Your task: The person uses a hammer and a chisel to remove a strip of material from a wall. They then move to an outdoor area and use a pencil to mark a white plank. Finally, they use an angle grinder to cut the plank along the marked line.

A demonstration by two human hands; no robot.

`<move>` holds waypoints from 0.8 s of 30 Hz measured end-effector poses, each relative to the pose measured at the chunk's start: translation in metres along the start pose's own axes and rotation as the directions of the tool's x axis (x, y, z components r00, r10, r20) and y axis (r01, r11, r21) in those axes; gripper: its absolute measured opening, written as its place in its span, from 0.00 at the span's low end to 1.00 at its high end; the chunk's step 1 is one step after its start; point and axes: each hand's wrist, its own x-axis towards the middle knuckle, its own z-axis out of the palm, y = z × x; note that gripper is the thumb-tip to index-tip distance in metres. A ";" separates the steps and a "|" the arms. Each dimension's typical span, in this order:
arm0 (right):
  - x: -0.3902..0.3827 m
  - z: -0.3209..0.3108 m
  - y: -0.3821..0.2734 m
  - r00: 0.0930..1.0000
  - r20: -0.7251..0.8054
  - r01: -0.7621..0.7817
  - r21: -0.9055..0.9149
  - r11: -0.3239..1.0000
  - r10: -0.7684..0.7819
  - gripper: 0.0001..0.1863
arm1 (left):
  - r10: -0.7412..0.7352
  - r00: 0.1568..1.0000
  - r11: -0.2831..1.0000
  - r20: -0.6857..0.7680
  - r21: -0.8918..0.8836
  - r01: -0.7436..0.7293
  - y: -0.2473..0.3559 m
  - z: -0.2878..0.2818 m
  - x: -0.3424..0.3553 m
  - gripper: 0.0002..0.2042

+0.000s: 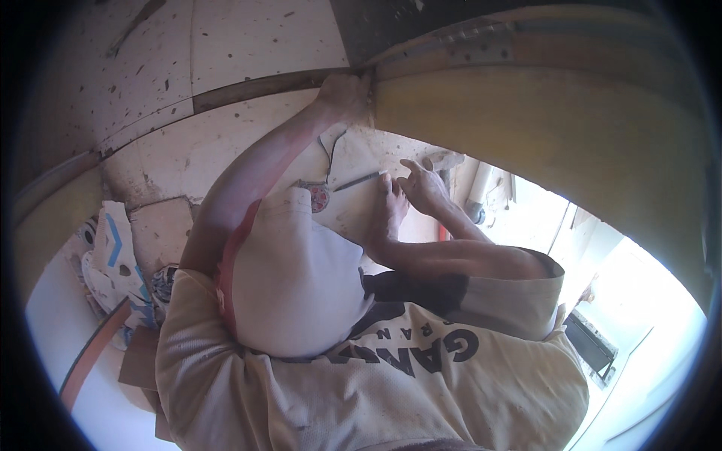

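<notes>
Black lettering (427, 359) on beige shirt (361, 398); left hand (344, 98) curled by wooden board (526, 124), grip unclear; right hand (427, 189) spread.

So I'm basically in a dusty work area here, either a workshop or a room being built, can't tell which. Big yellowish wood panels (541, 128) box me in, a dark wood strip (256, 91) runs along the pale boards (248, 37), and those are flecked with dark bits all over. There's a thin dark rod (357, 181) lying around, plus torn packaging (120, 244) and brown cardboard (138, 358) off to my left.
</notes>
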 end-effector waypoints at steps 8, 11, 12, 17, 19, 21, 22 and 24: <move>-0.002 0.007 0.017 0.999 0.006 -0.036 0.023 0.999 0.036 0.32 | -0.098 0.992 0.991 0.077 -0.088 0.105 -0.004 0.007 0.004 0.22; -0.003 0.008 0.020 1.000 -0.010 -0.029 0.027 0.999 0.030 0.31 | -0.041 0.999 0.999 0.001 -0.010 0.041 -0.007 0.012 0.002 0.20; -0.003 0.009 0.021 0.999 -0.033 -0.017 0.028 0.999 0.018 0.31 | -0.030 1.000 1.000 -0.006 -0.005 0.030 -0.008 0.014 0.001 0.20; -0.001 0.014 0.026 0.997 -0.074 0.023 0.016 1.000 -0.021 0.29 | 0.048 0.996 0.999 -0.073 0.030 -0.045 -0.010 0.013 0.001 0.17; -0.002 0.012 0.023 0.998 -0.065 0.012 0.024 1.000 -0.010 0.29 | 0.028 0.997 0.999 -0.076 0.023 -0.027 -0.010 0.012 0.000 0.17; 0.002 0.011 0.020 0.997 -0.064 0.043 0.017 0.999 -0.042 0.29 | 0.007 0.996 1.000 -0.087 0.030 -0.004 -0.014 0.006 -0.009 0.16; 0.004 0.013 0.022 0.995 -0.076 0.059 0.009 0.998 -0.058 0.29 | 0.016 0.995 0.999 -0.097 0.031 -0.013 -0.014 0.005 -0.011 0.16; 0.006 0.015 0.026 0.994 -0.084 0.066 0.009 0.998 -0.065 0.29 | 0.041 0.994 0.997 -0.101 0.066 -0.034 -0.014 0.002 -0.012 0.15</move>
